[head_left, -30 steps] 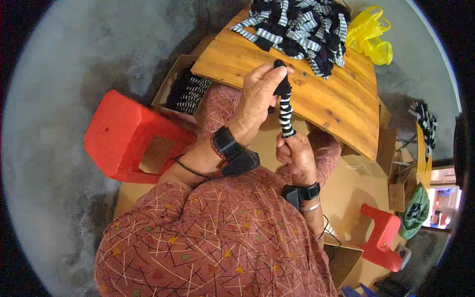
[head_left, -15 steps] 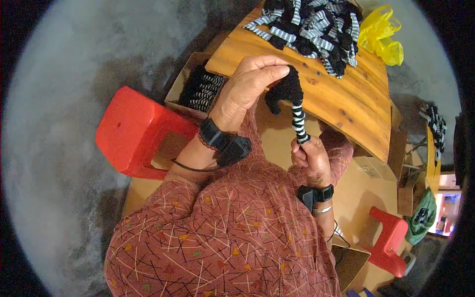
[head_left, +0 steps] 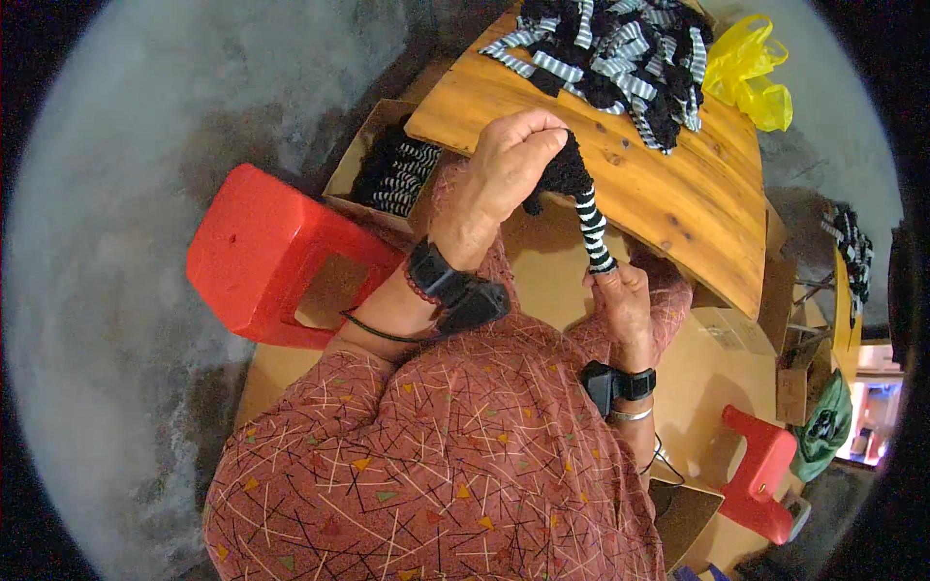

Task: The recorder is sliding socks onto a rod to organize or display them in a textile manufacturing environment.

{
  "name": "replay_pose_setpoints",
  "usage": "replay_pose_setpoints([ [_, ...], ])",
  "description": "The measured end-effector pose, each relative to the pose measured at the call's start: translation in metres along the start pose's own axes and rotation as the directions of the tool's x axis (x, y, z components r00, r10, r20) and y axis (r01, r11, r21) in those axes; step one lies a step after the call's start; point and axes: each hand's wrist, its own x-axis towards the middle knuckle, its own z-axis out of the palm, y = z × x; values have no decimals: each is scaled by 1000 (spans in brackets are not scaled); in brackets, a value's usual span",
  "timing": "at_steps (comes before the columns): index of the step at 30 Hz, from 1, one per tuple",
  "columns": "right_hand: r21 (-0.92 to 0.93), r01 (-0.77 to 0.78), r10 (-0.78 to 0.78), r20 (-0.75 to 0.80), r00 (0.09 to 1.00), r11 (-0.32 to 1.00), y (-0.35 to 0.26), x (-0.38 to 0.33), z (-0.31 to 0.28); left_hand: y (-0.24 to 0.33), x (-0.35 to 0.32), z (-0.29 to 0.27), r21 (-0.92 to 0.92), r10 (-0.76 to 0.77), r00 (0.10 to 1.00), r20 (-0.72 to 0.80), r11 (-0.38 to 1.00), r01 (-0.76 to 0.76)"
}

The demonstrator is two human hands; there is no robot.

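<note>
Black knitwear [head_left: 569, 170] — the left hand [head_left: 506, 172] hides part.

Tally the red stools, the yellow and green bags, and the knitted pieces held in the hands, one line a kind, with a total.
Red stools: 2
Yellow bags: 1
Green bags: 1
Knitted piece between left hand and right hand: 1
Total: 5

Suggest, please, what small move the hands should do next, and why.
Perhaps the right hand should pull gently away from the left hand: the left pinches the black part of the knit piece, the right holds its striped end, and the black part looks bunched.
</note>
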Motion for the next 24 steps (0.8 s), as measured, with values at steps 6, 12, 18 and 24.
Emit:
replay_pose_setpoints([
  [6, -87, 133, -137, -44, 990, 987, 1, 1, -4, -3, -6, 13, 303, 247, 967, -67, 928, -216],
  [12, -171, 256, -267, -41, 963, 951, -3, 2, -6, -3, -13, 21, -192, 29, 993, -116, 980, -51],
  [18, -389, 311, -373, -94, 923, 867, -6, -2, -9, -4, -6, 8, -215, -120, 992, 29, 969, 123],
  [24, -401, 313, -398, -148, 905, 861, -2, 3, -4, -6, -14, 28, -262, -74, 996, -59, 964, 56],
])
